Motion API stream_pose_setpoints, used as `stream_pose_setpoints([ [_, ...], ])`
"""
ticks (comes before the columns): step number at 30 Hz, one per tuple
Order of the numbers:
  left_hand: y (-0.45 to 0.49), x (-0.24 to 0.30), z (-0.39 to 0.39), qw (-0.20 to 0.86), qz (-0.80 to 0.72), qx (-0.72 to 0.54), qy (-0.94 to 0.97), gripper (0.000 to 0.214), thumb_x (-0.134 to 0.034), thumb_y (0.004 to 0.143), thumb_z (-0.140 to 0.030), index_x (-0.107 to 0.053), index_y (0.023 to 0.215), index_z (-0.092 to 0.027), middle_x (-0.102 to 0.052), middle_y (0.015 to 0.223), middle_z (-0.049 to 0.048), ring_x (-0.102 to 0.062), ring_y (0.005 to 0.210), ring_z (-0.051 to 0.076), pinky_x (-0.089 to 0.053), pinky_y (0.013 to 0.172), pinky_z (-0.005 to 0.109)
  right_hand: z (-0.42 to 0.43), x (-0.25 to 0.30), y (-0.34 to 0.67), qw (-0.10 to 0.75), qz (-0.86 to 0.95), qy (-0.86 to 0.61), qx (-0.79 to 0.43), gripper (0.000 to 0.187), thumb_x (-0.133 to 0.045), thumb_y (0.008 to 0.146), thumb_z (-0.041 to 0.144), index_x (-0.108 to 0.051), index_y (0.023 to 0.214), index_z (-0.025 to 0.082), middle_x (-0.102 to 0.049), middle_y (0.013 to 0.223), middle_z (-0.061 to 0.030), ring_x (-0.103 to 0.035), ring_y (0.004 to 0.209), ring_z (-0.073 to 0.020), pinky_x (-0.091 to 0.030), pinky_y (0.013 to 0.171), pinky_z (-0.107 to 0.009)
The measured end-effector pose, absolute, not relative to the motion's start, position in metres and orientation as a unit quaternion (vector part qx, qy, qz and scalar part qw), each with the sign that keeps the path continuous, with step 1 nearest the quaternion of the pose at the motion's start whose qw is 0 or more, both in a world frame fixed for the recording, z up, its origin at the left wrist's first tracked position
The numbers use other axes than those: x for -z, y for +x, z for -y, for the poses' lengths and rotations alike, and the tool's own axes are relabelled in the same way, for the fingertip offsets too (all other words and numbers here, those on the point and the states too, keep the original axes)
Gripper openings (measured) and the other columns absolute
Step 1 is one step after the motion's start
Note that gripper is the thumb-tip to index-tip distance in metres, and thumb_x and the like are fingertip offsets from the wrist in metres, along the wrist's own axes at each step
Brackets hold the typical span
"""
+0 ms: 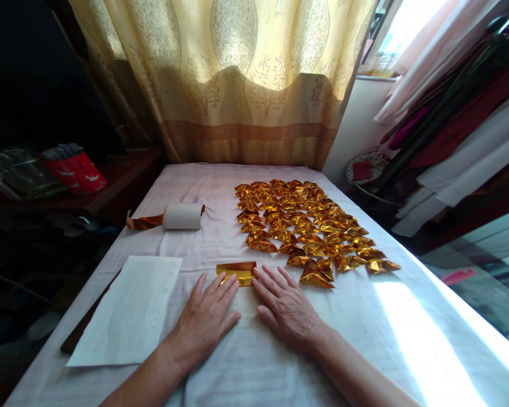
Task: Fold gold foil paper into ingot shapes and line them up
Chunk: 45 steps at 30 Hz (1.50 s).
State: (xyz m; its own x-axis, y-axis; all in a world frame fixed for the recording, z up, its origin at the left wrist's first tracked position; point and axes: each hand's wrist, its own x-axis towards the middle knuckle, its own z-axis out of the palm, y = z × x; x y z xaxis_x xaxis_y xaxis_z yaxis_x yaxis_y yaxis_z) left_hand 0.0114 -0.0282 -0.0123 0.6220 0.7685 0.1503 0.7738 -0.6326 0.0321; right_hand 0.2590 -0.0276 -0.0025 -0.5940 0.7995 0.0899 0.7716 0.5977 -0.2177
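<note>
A small rectangle of gold foil paper [236,272] lies flat on the cloth-covered table in front of me. My left hand [210,308] rests palm down with its fingers stretched out, the fingertips on the foil's near left part. On the other side, my right hand [286,305] lies flat too, fingers extended, its fingertips at the foil's right edge. Just beyond the right hand spread several rows of folded gold foil pieces [314,246], boat-like with pointed ends. Neither hand grips anything.
A white paper roll [182,216] with gold foil sticking out lies at the back left. White sheets [129,311] rest over a dark board [87,319] at the left. A red container [76,169] and a glass jug [21,175] stand on a side cabinet. Clothes [470,147] hang at right.
</note>
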Motion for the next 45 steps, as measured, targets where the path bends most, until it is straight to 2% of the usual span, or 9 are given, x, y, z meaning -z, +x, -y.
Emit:
stream_pose_setpoints([
  [4,0.011,0.016,0.028,0.033,0.424,0.084,-0.901,0.054,-0.039,0.101,-0.048,-0.043,0.149,-0.024,-0.053,0.147,0.0065,-0.045,0.139,0.024,-0.013,0.123,0.049,0.027,-0.001,0.24,0.08,0.889,-0.435,-0.115,0.057,-0.041,0.101,0.042,-0.035,0.153,0.019,-0.034,0.158,-0.0074,-0.026,0.148,-0.0248,-0.017,0.123,-0.051],
  [11,0.011,0.014,0.029,0.049,0.419,0.084,-0.903,0.054,-0.039,0.101,-0.048,-0.044,0.147,-0.021,-0.053,0.147,0.0061,-0.047,0.137,0.024,-0.013,0.123,0.049,0.029,-0.002,0.232,0.06,0.869,-0.463,-0.165,0.059,-0.037,0.102,0.048,-0.032,0.154,0.021,-0.032,0.158,-0.0052,-0.024,0.149,-0.0264,-0.014,0.123,-0.055],
  [18,0.01,0.013,0.03,0.035,0.423,0.071,-0.903,0.055,-0.038,0.101,-0.048,-0.039,0.15,-0.025,-0.051,0.149,0.0053,-0.045,0.139,0.024,-0.015,0.122,0.049,0.037,0.005,0.251,0.041,0.852,-0.505,-0.133,0.061,-0.046,0.099,0.045,-0.036,0.153,0.02,-0.032,0.158,-0.0073,-0.026,0.148,-0.0327,-0.022,0.119,-0.06],
  [23,0.008,0.017,0.031,0.023,0.425,0.065,-0.902,0.058,-0.039,0.1,-0.05,-0.035,0.153,-0.026,-0.047,0.152,0.0049,-0.042,0.141,0.024,-0.018,0.122,0.048,0.04,0.005,0.258,0.035,0.842,-0.525,-0.118,0.061,-0.047,0.098,0.043,-0.036,0.153,0.02,-0.03,0.158,-0.0078,-0.028,0.147,-0.0328,-0.022,0.119,-0.059],
  [27,0.008,0.018,0.03,0.013,0.432,0.068,-0.899,0.058,-0.04,0.1,-0.05,-0.036,0.152,-0.026,-0.047,0.152,0.0051,-0.041,0.142,0.025,-0.014,0.122,0.05,0.04,0.0,0.256,0.036,0.837,-0.535,-0.11,0.059,-0.05,0.096,0.04,-0.042,0.15,0.018,-0.035,0.157,-0.0097,-0.033,0.145,-0.0343,-0.026,0.117,-0.06],
  [34,0.009,0.017,0.029,0.019,0.432,0.109,-0.895,0.05,-0.042,0.1,-0.046,-0.048,0.145,-0.024,-0.053,0.147,0.0056,-0.045,0.138,0.024,-0.006,0.124,0.049,0.027,-0.011,0.245,0.124,0.817,-0.556,-0.092,0.048,-0.048,0.091,0.024,-0.055,0.138,0.017,-0.057,0.141,-0.0125,-0.054,0.128,-0.0275,-0.042,0.108,-0.046],
  [38,0.009,0.017,0.029,0.031,0.426,0.135,-0.894,0.048,-0.045,0.099,-0.043,-0.051,0.142,-0.022,-0.055,0.145,0.0078,-0.047,0.136,0.024,-0.013,0.123,0.048,0.016,-0.006,0.239,0.179,0.789,-0.579,-0.1,0.043,-0.049,0.09,0.023,-0.059,0.132,0.016,-0.063,0.133,-0.0138,-0.06,0.118,-0.0268,-0.048,0.099,-0.043],
  [45,0.008,0.02,0.029,0.047,0.418,0.18,-0.889,0.044,-0.049,0.098,-0.038,-0.054,0.139,-0.022,-0.055,0.145,0.0092,-0.048,0.135,0.025,-0.023,0.119,0.049,0.011,0.017,0.238,0.298,0.783,-0.537,-0.095,0.042,-0.054,0.088,0.021,-0.057,0.13,0.018,-0.069,0.119,-0.0113,-0.063,0.109,-0.027,-0.05,0.092,-0.044],
])
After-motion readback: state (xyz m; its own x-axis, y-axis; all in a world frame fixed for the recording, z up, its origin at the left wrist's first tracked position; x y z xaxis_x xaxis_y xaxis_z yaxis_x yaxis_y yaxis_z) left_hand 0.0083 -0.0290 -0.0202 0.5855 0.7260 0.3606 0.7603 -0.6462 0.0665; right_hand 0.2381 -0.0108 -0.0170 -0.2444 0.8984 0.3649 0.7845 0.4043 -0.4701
